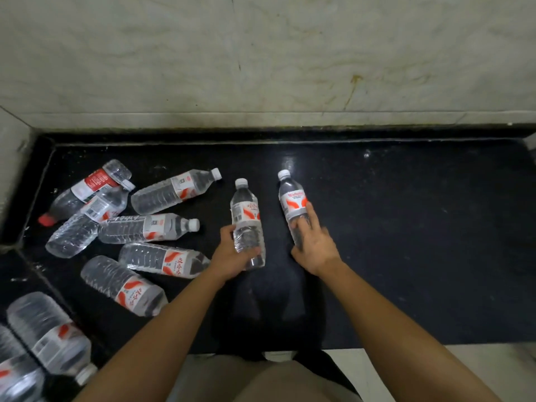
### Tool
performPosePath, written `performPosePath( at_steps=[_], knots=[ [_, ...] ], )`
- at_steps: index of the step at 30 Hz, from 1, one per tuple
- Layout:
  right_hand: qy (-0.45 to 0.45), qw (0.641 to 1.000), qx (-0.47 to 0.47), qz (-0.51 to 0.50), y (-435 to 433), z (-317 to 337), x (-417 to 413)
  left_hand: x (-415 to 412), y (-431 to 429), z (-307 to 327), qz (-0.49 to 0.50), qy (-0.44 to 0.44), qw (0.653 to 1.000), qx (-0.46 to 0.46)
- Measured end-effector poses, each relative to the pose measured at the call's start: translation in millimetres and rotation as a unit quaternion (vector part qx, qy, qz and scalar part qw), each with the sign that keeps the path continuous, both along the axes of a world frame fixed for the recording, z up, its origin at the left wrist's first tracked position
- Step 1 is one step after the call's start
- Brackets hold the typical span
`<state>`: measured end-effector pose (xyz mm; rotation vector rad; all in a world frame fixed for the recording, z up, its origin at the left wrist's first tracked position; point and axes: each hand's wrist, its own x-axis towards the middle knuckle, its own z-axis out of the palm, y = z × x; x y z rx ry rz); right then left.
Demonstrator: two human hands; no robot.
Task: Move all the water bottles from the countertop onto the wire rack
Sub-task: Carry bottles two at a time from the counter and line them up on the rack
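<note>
My left hand [232, 250] grips the lower half of a clear water bottle [246, 210] with a white cap and a red-and-white label, held over the black countertop [406, 242]. My right hand [313, 242] is wrapped around a second white-capped bottle [291, 198] just to the right of it. Several more bottles lie on their sides at the left, among them one with a red cap [84, 190] and one near my left forearm [124, 285]. No wire rack is in view.
A pale marble wall [261, 59] rises behind the counter, with a raised ledge at its foot. More bottles [49, 335] lie at the bottom left, on a lower part of the counter. The counter's front edge runs along the bottom, above a light floor [406, 372].
</note>
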<state>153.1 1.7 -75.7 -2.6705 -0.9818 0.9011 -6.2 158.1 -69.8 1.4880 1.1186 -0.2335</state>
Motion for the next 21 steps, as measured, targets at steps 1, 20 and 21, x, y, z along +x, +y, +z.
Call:
performPosePath(
  at_steps=[1, 20, 21],
  knots=[
    [-0.004, 1.000, -0.003, 0.003, -8, 0, -3, -4, -8, 1, -0.015, 0.008, 1.000, -0.002],
    [-0.054, 0.989, -0.029, -0.134, -65, 3, -5, -15, -34, 19, -0.063, 0.062, 0.996, 0.022],
    [-0.076, 0.988, -0.028, -0.129, -62, 1, -5, -13, -32, 16, -0.073, 0.077, 0.994, 0.038]
  ],
)
